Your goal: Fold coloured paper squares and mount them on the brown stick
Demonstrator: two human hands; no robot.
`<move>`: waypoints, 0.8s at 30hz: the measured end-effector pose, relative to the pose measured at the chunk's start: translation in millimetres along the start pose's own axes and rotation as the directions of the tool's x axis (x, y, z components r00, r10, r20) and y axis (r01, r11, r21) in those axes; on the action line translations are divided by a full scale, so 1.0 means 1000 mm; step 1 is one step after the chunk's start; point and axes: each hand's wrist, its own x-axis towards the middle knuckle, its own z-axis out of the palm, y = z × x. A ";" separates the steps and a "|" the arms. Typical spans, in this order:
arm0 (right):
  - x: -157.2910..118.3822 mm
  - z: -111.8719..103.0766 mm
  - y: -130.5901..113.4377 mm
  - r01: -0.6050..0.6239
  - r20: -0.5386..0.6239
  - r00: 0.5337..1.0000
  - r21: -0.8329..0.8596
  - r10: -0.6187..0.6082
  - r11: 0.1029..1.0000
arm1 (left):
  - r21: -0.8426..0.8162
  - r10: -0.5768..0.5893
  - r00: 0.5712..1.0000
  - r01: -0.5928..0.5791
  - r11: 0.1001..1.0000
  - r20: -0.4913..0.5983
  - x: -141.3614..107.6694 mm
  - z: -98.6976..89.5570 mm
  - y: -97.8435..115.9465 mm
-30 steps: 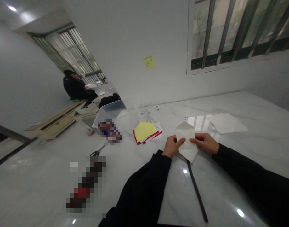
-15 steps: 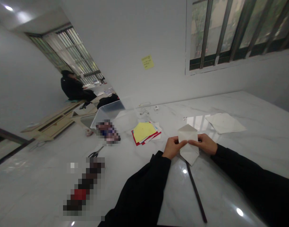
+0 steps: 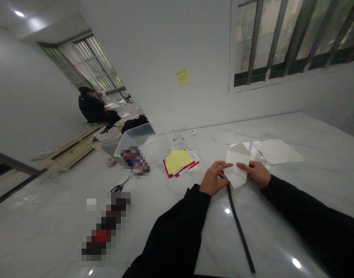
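Observation:
A folded sheet of white paper (image 3: 237,153) with a pointed top is between my two hands, above the white marbled table (image 3: 281,208). My left hand (image 3: 215,179) holds its left edge, the index finger lying across the front and the thumb lower down. At the opposite edge, my right hand (image 3: 259,173) grips the sheet with its thumb on the front face. Below the paper a thin dark stick (image 3: 240,227) lies on the table; its upper end is hidden behind the left hand and paper. Several tiny shiny pieces (image 3: 228,145) lie just beyond the sheet.
Angular white paper (image 3: 278,151) lies to the right. Stacked papers, yellow (image 3: 178,161) on top and red beneath, lie left of my hands. Farther left are scissors (image 3: 117,188), a clear plastic bin (image 3: 136,133) and blurred-out items. Another person (image 3: 91,106) sits in the background.
The paper has tilted and moved slightly up and right. My left hand's fingers have spread, its index finger now higher on the sheet and thumb lower. The view has shifted slightly.

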 end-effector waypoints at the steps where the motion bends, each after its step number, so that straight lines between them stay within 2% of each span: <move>1: 0.000 0.000 0.000 0.006 0.004 1.000 -0.007 -0.006 1.000 | -0.004 0.009 1.000 -0.009 1.000 0.003 0.000 0.002 0.001; 6: -0.004 0.003 -0.003 0.005 0.024 1.000 -0.009 -0.005 1.000 | -0.065 -0.051 0.994 0.045 0.997 -0.099 0.000 0.009 0.000; 12: -0.008 0.008 -0.005 0.081 0.064 0.995 -0.033 -0.079 0.996 | -0.146 -0.168 0.963 0.139 0.979 -0.212 0.000 0.018 -0.006; 17: -0.007 0.009 -0.004 0.115 0.095 0.989 -0.038 -0.111 0.993 | -0.307 -0.328 0.925 0.260 0.915 -0.193 0.001 0.022 -0.009; 21: -0.007 0.009 -0.005 0.121 0.085 0.990 -0.039 -0.117 0.992 | -0.464 -0.374 0.909 0.255 0.848 -0.184 0.004 0.021 -0.008; 24: -0.007 0.010 -0.005 0.129 0.098 0.987 -0.019 -0.126 0.991 | -0.491 -0.387 0.907 0.265 0.830 -0.165 0.005 0.020 -0.007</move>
